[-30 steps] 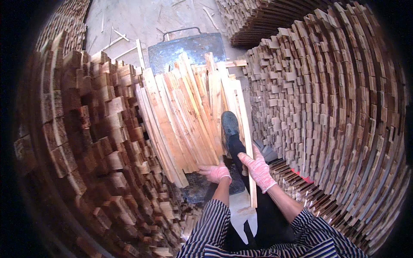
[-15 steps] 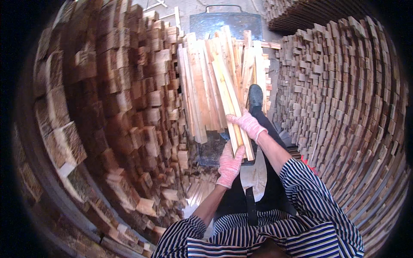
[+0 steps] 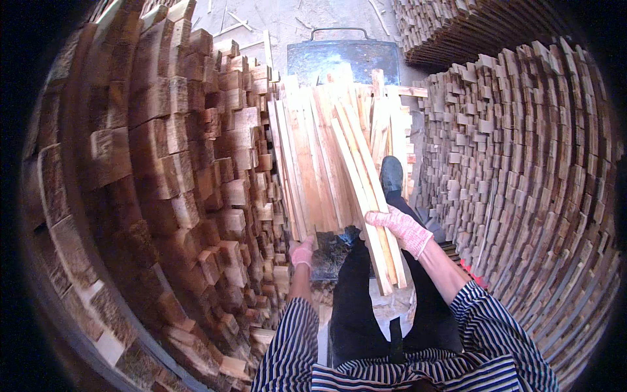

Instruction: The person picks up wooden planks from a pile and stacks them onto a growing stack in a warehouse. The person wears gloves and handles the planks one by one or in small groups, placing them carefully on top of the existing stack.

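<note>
- Left hand (image 3: 302, 251) is now working at the near left corner of the board pile (image 3: 317, 170); half a second ago it was holding the low end of the loose slats (image 3: 367, 189).
- Slats are now reaching lower toward my body, lying slantwise over the right part of the pile, near ends hanging beyond its edge.
- Right hand (image 3: 400, 228) is clamping around the slats, thumb across the top; it is now holding them alone, which I'm judging leaves the left free for the pile.
- Left fingers are sitting at the nearest board ends, touching or almost so; I cannot tell whether they are closing on one.
- Dark shoe (image 3: 392, 173) is resting just right of the slats.
- Pile is lying lengthwise on a dark platform, its bare near part (image 3: 330, 258) showing below the board ends; a scuffed bluish plate (image 3: 343, 59) with a bent handle (image 3: 339, 29) is showing beyond the far ends.
- Tall wood stacks are walling me in, left (image 3: 228, 176) and right (image 3: 496, 150), another (image 3: 477, 32) standing far right.
- Pale floor (image 3: 287, 16) is stretching beyond, stray strips (image 3: 268, 49) lying on it.
</note>
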The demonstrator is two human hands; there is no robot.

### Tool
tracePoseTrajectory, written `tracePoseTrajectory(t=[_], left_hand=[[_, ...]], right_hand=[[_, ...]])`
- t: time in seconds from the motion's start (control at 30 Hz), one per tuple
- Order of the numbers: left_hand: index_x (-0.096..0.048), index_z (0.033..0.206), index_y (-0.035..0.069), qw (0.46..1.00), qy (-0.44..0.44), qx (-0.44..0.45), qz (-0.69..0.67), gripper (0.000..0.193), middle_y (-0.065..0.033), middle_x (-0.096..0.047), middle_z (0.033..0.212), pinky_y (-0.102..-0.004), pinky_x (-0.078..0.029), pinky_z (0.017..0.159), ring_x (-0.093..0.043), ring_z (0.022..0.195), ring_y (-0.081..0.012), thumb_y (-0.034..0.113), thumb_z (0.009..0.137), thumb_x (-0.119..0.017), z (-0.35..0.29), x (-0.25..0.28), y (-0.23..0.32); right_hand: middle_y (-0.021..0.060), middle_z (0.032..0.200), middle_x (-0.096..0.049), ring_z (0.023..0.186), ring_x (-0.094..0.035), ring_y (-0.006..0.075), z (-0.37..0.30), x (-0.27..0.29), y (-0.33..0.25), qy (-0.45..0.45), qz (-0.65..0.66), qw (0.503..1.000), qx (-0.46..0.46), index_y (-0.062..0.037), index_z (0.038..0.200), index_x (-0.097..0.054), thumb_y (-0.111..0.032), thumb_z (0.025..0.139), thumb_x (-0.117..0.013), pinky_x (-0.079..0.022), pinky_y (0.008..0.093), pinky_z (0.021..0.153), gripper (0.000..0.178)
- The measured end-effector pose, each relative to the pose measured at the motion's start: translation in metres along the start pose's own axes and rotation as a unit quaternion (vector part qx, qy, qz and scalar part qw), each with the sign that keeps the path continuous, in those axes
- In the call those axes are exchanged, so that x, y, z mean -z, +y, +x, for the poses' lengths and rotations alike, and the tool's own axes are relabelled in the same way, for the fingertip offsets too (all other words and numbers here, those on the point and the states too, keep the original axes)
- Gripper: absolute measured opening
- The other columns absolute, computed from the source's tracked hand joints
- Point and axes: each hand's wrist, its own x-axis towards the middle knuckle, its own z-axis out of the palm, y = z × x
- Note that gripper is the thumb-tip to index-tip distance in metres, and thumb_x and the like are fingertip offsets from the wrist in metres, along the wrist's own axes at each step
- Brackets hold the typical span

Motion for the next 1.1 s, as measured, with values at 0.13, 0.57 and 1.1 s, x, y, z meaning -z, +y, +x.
tracePoseTrajectory(t=[0.13, 0.57, 1.1], left_hand=[[-0.06, 0.113, -0.005, 0.994, -0.006, -0.056, 0.095, 0.057, -0.0198, -0.069, 0.096, -0.0401, -0.05, 0.082, -0.064, 0.089, -0.0289, 0.042, 0.084, -0.073, -0.109, 0.023, 0.02], [-0.042, 0.139, -0.002, 0.955, -0.147, -0.258, -0.006, 0.079, -0.0198, -0.058, 0.129, -0.0363, -0.04, 0.107, -0.054, 0.122, -0.0269, 0.043, 0.083, -0.075, -0.362, 0.103, 0.064], [-0.03, 0.149, 0.002, 0.513, 0.039, -0.735, -0.441, 0.092, -0.012, -0.05, 0.137, -0.0441, -0.036, 0.11, -0.045, 0.128, -0.0181, 0.036, 0.078, -0.078, -0.616, 0.292, 0.28]], right_hand=[[0.0064, 0.098, -0.065, 0.087, -0.064, 0.0166, -0.012, -0.016, 0.004, 0.012, -0.094, 0.993, 0.068, -0.0023, 0.121, -0.056, -0.021, 0.082, -0.078, -0.054, 0.0315, 0.08, 0.049], [0.0077, 0.106, -0.067, 0.095, -0.064, 0.0186, -0.121, -0.095, 0.026, -0.111, 0.039, 0.989, 0.094, -0.0003, 0.122, -0.06, -0.021, 0.086, -0.07, -0.053, 0.0348, 0.086, 0.043], [0.0103, 0.114, -0.059, 0.098, -0.06, 0.0199, -0.325, -0.264, -0.181, -0.181, -0.455, 0.582, 0.649, -0.0009, 0.128, -0.05, -0.019, 0.082, -0.068, -0.051, 0.0352, 0.086, 0.053]])
